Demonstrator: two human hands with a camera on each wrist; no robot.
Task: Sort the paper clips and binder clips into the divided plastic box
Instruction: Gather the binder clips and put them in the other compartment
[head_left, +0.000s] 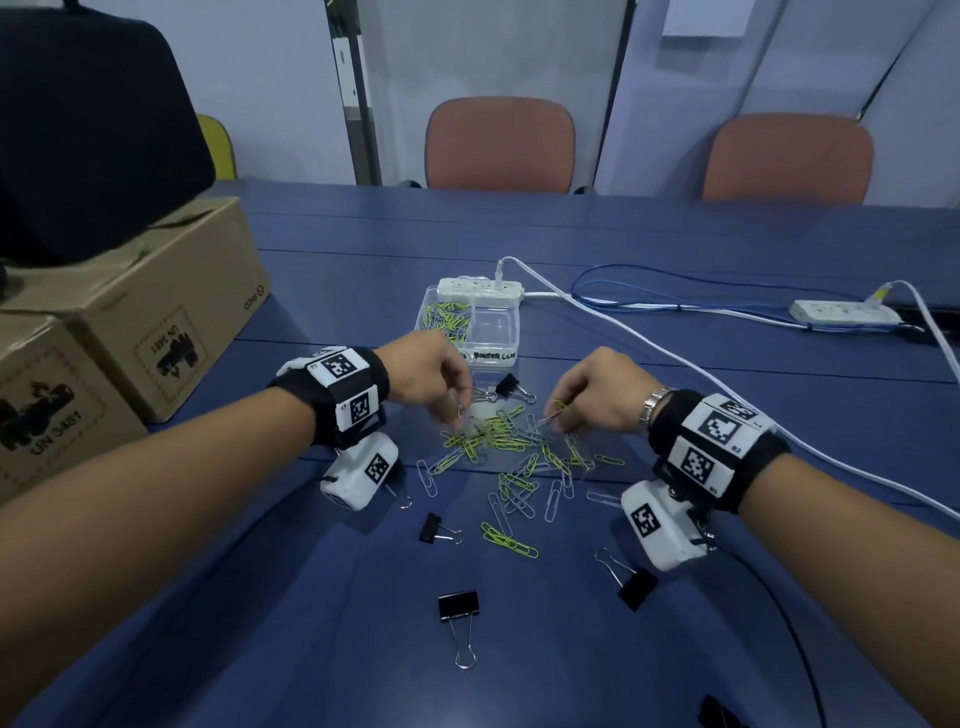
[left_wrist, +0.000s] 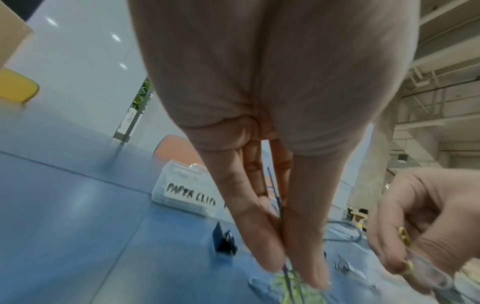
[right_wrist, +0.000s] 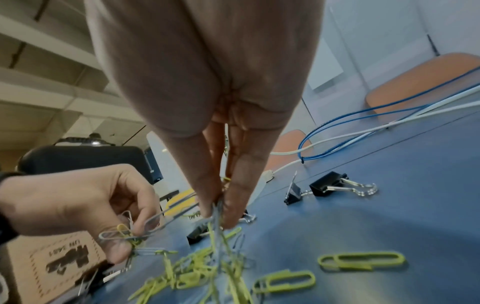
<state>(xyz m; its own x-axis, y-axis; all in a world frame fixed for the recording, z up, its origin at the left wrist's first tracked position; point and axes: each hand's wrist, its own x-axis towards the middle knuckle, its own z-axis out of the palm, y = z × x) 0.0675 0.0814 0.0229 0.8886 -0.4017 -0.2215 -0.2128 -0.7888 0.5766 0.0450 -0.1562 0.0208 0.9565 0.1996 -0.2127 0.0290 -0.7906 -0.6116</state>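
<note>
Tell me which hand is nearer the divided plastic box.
Left. The left hand sits just in front of the divided plastic box, almost at its near wall; the right hand is farther right.

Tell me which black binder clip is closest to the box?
The black metal binder clip lying between both hands, just before the clear plastic box; the other black clips lie nearer the person.

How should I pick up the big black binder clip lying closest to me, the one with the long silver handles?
Pinch the big black binder clip by its black body, probably from straight above. It lies flat on the blue table, clear of the other clips, with its silver handles pointing toward you. The body is a chunky block the fingers can grip from both sides; the thin wire handles would likely swing.
</note>
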